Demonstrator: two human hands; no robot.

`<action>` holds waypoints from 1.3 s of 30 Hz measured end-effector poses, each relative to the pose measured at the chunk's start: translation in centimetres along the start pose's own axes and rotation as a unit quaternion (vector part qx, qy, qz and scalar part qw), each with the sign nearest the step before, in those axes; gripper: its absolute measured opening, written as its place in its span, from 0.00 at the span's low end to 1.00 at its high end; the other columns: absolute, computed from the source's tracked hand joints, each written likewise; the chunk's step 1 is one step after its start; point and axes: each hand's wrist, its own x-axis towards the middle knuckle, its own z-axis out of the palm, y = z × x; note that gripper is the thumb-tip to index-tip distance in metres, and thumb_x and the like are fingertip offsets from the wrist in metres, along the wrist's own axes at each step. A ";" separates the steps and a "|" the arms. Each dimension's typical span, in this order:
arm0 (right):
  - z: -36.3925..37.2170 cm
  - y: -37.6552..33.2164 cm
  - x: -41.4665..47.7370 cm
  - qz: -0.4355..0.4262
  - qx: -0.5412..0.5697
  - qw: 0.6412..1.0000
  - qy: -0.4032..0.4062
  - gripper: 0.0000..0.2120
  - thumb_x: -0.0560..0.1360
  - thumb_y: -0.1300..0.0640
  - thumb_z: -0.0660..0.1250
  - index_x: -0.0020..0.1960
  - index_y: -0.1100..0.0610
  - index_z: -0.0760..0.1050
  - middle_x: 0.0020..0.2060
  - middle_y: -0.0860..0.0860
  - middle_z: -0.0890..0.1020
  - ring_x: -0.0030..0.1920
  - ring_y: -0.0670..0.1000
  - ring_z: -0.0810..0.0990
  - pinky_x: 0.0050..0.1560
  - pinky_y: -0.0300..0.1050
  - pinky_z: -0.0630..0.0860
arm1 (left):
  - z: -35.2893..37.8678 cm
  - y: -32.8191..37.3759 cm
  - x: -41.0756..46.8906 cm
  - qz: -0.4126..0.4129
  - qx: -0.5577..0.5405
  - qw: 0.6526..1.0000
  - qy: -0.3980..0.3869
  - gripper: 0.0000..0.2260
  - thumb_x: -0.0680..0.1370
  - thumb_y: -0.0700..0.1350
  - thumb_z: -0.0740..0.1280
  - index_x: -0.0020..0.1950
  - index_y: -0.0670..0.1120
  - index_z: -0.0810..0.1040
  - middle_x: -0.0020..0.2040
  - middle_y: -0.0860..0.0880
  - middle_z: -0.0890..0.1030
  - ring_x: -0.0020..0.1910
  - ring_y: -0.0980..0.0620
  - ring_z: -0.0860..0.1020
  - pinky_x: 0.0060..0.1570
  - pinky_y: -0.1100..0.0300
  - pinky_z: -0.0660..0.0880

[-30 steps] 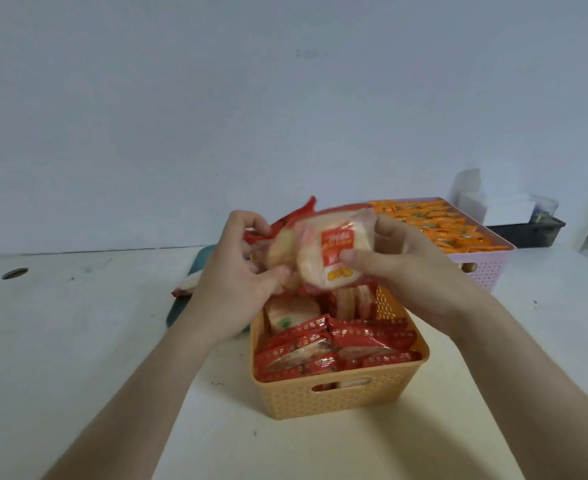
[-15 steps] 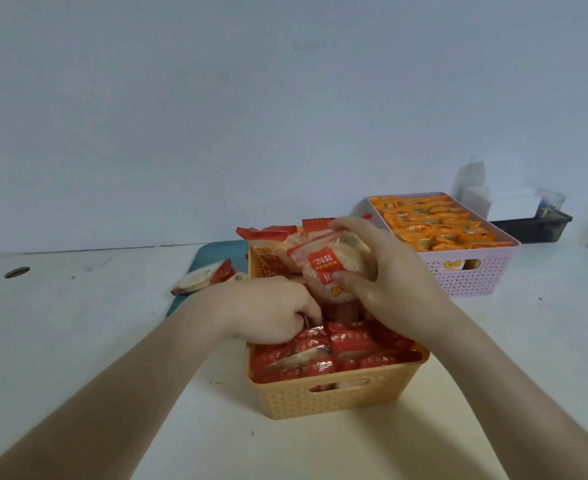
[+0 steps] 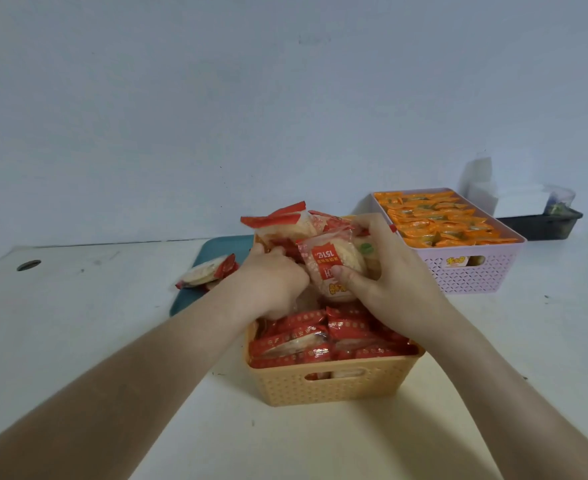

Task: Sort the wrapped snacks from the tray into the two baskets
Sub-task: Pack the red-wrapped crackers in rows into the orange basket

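An orange basket (image 3: 330, 382) stands in front of me, packed with red-wrapped rice crackers (image 3: 320, 337). My right hand (image 3: 389, 282) grips an upright red-and-clear cracker pack (image 3: 327, 268) over the basket's far half. My left hand (image 3: 271, 282) reaches down among the packs beside it, fingers curled in between them; what they grasp is hidden. More packs (image 3: 282, 225) stick up behind the hands. A teal tray (image 3: 216, 249) lies behind left with one cracker pack (image 3: 209, 271) on it. A pink basket (image 3: 476, 271) at the right holds orange-wrapped snacks (image 3: 437, 220).
White table under everything, with a round hole (image 3: 28, 265) at far left. A dark bin (image 3: 541, 225) with white boxes stands behind the pink basket against the wall.
Both hands came down from holding a pack above the basket. The right hand now sets the pack upright among the others, and the left hand has dropped in beside it.
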 end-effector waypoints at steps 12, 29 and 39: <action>-0.5 -1.3 1.9 0.080 0.153 0.984 -0.042 0.16 0.73 0.62 0.71 0.50 0.48 0.66 0.42 0.48 0.79 0.41 0.48 0.78 0.38 0.45 0.75 | -0.5 -2.8 -5.2 0.094 -0.241 0.966 -0.005 0.13 0.79 0.47 0.65 0.63 0.57 0.78 0.60 0.60 0.78 0.60 0.58 0.73 0.61 0.62 0.69; 1.9 -2.2 1.7 -0.017 -0.019 0.964 -0.265 0.30 0.74 0.50 0.70 0.73 0.46 0.63 0.67 0.44 0.74 0.67 0.46 0.71 0.69 0.44 0.66 | 1.4 -3.0 -5.9 0.000 -0.452 0.872 0.186 0.29 0.69 0.51 0.77 0.64 0.64 0.65 0.60 0.61 0.75 0.61 0.58 0.75 0.58 0.59 0.74; -2.5 -1.9 4.6 0.084 -0.027 0.952 -0.292 0.22 0.74 0.61 0.66 0.64 0.46 0.68 0.54 0.45 0.80 0.56 0.47 0.79 0.58 0.50 0.77 | -0.7 -2.9 -5.5 0.013 -0.255 0.956 0.143 0.27 0.75 0.51 0.70 0.72 0.64 0.65 0.67 0.60 0.75 0.68 0.53 0.70 0.71 0.48 0.60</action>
